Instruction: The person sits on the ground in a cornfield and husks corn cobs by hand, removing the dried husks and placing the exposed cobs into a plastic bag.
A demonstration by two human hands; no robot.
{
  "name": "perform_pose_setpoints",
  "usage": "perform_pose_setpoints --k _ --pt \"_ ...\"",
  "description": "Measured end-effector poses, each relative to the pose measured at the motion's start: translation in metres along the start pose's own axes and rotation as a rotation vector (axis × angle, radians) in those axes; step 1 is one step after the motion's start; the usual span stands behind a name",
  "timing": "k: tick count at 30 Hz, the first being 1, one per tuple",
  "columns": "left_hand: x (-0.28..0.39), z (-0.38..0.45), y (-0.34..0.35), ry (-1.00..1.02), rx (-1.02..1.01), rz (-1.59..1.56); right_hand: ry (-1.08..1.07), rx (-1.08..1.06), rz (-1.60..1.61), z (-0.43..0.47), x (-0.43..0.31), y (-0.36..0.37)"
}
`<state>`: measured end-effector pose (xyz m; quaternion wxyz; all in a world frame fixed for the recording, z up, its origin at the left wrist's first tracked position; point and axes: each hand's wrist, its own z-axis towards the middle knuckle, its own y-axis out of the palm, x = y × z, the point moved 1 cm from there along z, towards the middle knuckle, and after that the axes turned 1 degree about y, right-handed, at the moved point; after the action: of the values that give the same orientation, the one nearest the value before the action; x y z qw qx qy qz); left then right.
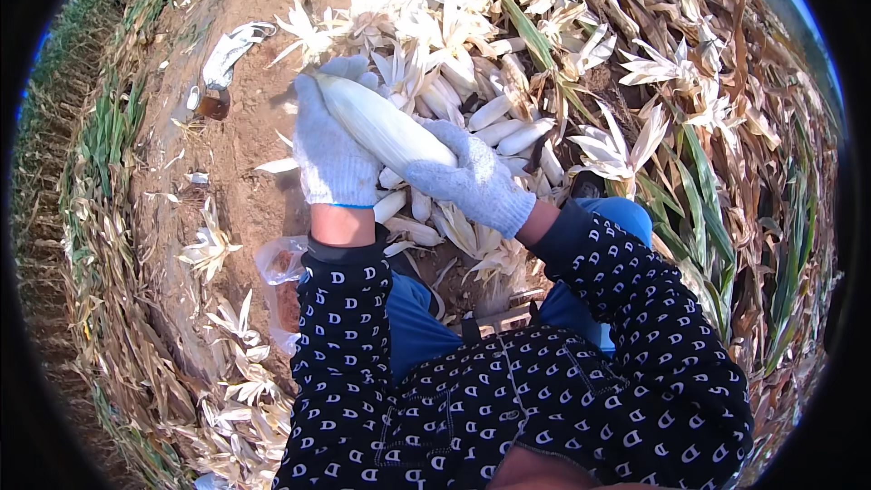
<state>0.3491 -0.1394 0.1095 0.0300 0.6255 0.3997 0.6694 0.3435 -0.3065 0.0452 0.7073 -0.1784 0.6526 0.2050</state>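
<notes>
A pale ear of corn in its husk (384, 122) lies slantwise between my two gloved hands. My left hand (333, 143), in a light knitted work glove, wraps the upper-left end from below and the side. My right hand (473, 173), gloved alike, grips the lower-right end, its thumb lying along the husk. Beneath and beyond the hands is a heap of husked white corn ears (500, 126) on the soil. Loose, splayed dry husks (435, 17) cover the far side of that heap. The palm side of both gloves is mostly hidden.
Left of me, a bottle with brown contents (212, 105) lies by a white cloth item (231, 54). A clear plastic bag (282, 262) rests beside my left sleeve. Dry corn stalks (769, 150) are piled along the right. Scattered husks (207, 245) dot the bare soil.
</notes>
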Motion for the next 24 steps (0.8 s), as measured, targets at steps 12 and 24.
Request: perform_pose_setpoints --k 12,24 --pt "-0.016 0.024 -0.022 0.234 -0.018 0.443 0.059 0.124 -0.225 -0.004 -0.018 -0.001" --pt "-0.050 0.043 -0.058 0.374 -0.238 0.976 -0.074 0.148 -0.476 0.004 -0.018 -0.015"
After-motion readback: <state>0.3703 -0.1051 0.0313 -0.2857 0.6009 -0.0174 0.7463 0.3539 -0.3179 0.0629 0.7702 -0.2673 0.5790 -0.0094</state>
